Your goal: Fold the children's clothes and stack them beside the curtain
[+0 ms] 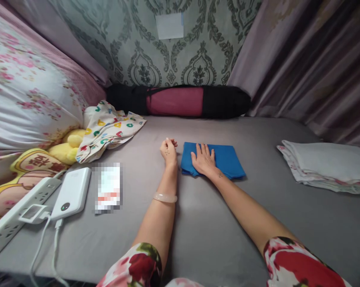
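Flower-printed sleeves [138, 265] are lying nearest the viewer, with both forearms reaching forward over a grey sheet [204, 231]. The right hand [204, 159] is resting palm down, fingers stretched open, on a folded blue cloth [229, 159]; it is bearing on the fabric from above without gripping it. The left hand [168, 152] is curling loosely just beside the cloth's left edge, apparently not touching it; whether anything small is sitting inside those fingers, I cannot tell. Note the likely fault: only one palm is steadying the layers, so a sideways drag could be shearing the upper folds off the lower ones, creasing the top or opening the uneven near edge. Pressing too hard could also be rucking the sheet beneath. A second hazard is lying to the left, where a white power bank [74, 191] is trailing a cable [56, 243] toward the sheet's near edge; a snagged cord could be pulling it down. The white folded fabrics [329, 163] at the right are lying well apart from the hands.
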A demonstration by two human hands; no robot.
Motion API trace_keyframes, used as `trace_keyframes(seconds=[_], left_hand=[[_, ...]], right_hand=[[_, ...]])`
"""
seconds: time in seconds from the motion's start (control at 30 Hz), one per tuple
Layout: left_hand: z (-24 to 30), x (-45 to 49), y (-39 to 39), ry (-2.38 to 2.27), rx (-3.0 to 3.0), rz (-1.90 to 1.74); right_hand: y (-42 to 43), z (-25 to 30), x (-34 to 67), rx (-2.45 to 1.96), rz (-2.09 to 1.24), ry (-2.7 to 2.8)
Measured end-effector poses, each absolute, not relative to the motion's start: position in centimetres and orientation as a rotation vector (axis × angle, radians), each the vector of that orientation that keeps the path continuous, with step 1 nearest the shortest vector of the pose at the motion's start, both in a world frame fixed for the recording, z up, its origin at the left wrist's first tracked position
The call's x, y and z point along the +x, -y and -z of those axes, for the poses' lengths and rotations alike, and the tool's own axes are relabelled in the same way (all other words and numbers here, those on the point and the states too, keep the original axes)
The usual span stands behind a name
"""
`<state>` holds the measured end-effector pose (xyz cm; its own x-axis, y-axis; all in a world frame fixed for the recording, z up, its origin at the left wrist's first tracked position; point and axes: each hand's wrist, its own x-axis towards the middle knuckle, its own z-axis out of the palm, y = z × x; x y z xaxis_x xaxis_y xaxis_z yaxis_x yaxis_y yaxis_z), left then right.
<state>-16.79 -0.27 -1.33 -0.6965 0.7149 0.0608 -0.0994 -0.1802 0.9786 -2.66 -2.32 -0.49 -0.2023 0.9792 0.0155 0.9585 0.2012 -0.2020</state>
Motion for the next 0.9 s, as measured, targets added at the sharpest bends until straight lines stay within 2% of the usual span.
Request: trace_keyframes(seconds=[0.3,0.67,0.9], left_hand=[[1.0,-16.9,0.2,-1.558,0.689,-1.934],[1.1,-17.1,0.3,-1.568,0.683,-1.934],[0.8,-17.0,0.2,-1.558,0.654,-1.947]], right_hand=[[2.7,-1.4,-5.1,-1.86,-0.267,2.352],[3.0,-0.1,-6.6,-1.804,-0.341,2.394],[2.9,-1.1,-7.2,-1.802,-0.317,2.433]])
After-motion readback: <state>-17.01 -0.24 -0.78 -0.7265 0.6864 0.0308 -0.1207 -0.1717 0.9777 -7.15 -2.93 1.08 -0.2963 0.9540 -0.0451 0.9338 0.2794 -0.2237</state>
